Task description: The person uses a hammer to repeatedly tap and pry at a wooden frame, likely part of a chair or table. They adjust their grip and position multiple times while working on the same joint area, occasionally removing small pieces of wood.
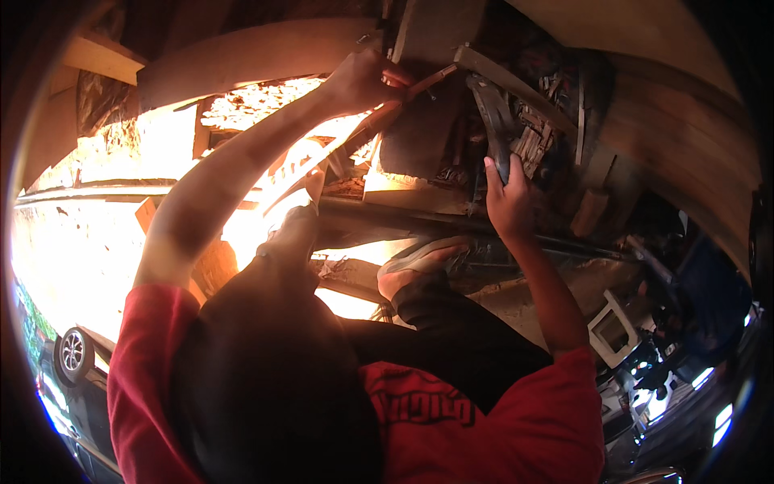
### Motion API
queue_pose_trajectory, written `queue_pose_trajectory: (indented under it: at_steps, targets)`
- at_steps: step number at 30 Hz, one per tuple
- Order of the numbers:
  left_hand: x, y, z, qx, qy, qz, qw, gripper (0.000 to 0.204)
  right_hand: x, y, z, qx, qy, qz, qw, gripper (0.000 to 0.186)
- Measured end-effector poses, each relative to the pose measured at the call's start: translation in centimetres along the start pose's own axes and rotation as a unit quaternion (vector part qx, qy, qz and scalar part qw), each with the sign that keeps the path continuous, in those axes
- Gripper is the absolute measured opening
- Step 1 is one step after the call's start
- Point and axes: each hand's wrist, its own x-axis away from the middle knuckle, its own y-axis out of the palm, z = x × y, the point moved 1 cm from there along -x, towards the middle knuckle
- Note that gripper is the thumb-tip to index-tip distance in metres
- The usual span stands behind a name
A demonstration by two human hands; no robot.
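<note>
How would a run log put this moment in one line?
left hand: at thin wooden strip | right hand: gripping dark tool | around: wood scraps, car wheel

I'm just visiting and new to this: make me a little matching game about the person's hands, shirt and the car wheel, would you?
Column one
1. Left hand
2. Right hand
3. Shirt
4. Car wheel

Column two
A. Red
B. Wrapped around a long dark tool
C. Near the picture's left edge
D. At a narrow wooden strip

Right pairs: 1-D, 2-B, 3-A, 4-C
</note>
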Motion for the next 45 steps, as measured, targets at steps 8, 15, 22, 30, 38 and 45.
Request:
queue_pose_trajectory:
  at_steps: [8,15,22,30,38,45]
  targets:
    - [-0.2,0.0,0.3,-0.036,-0.034,-0.022,0.999,0.032,0.0,3.7,5.1,0.074,-0.060,0.085,0.992,0.043]
    - [-0.3,0.4,-0.1,-0.050,0.015,-0.006,0.999,0.029,-4.2,1.7,0.5,0.013,-0.220,0.080,0.972,0.048]
    - [-0.2,0.4,0.0,-0.070,-0.006,0.003,0.998,0.028,-10.7,3.9,-5.4,-0.020,-0.418,0.103,0.902,0.044]
    - [-0.6,0.7,-0.9,-0.108,0.048,0.001,0.993,0.025,-13.2,5.0,-4.5,-0.039,-0.445,0.107,0.888,0.020]
    - [-0.5,1.0,-1.4,-0.088,0.081,0.029,0.992,0.021,-13.2,5.6,-5.4,-0.050,-0.451,0.118,0.884,0.022]
    - [-0.4,0.9,-1.2,-0.088,0.087,0.025,0.992,0.025,-10.5,4.2,-3.6,-0.007,-0.337,0.174,0.925,0.049]
